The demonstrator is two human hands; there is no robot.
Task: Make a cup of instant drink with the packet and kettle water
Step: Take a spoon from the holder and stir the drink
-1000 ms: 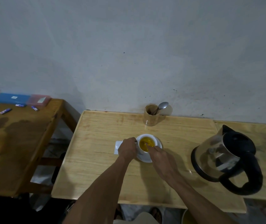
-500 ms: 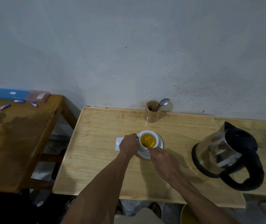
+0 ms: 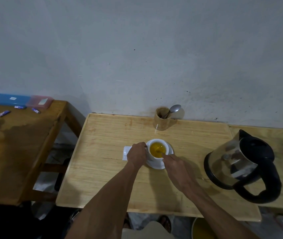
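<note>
A white cup (image 3: 152, 155) full of yellow drink stands on a white saucer (image 3: 156, 165) in the middle of the light wooden table (image 3: 103, 169). My left hand (image 3: 136, 155) grips the cup's left side. My right hand (image 3: 173, 163) pinches a small spoon (image 3: 159, 151) whose tip sits in the drink. A white packet (image 3: 126, 152) lies flat on the table just left of the cup, partly under my left hand. The glass kettle (image 3: 240, 163) with a black handle stands to the right.
A wooden holder (image 3: 161, 120) with a metal spoon (image 3: 174, 109) stands against the wall behind the cup. A darker table (image 3: 16, 144) on the left carries blue and pink boxes (image 3: 22, 100) and small batteries (image 3: 4, 113). A gap separates the two tables.
My right hand has shifted slightly around the cup's near rim with the spoon in the drink. My left hand stays on the cup. The camera has tilted a little.
</note>
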